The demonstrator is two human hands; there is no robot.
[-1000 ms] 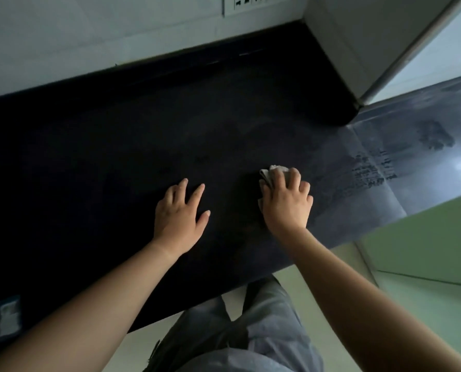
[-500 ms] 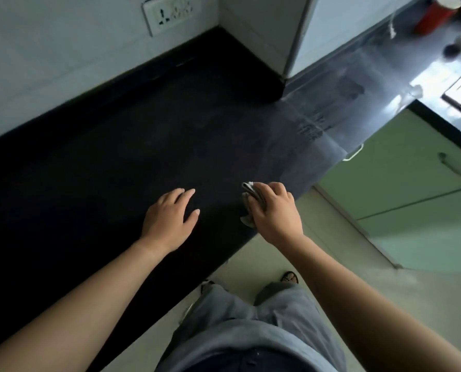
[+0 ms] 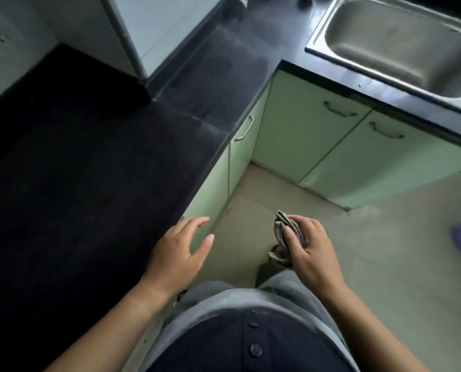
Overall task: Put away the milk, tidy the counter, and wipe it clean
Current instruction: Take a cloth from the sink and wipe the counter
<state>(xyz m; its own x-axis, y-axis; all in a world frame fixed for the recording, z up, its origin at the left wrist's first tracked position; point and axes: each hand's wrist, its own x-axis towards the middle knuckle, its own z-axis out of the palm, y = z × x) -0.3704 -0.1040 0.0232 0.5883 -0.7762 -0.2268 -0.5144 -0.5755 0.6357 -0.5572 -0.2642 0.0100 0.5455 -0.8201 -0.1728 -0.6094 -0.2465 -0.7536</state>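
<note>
Pinching one folded cloth point(image 3: 285, 232), the right hand point(image 3: 311, 253) hovers beside the left hand point(image 3: 179, 252), fingers spread.

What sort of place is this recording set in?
Most likely a home kitchen: a steel sink set in a dark counter, pale green cabinet doors with handles below, and a cloth gripped in the right hand.

Left hand point(image 3: 179, 253) lifted off counter point(image 3: 76, 183), right hand point(image 3: 315, 255) carrying cloth point(image 3: 281, 227) over floor point(image 3: 385, 251)
</note>
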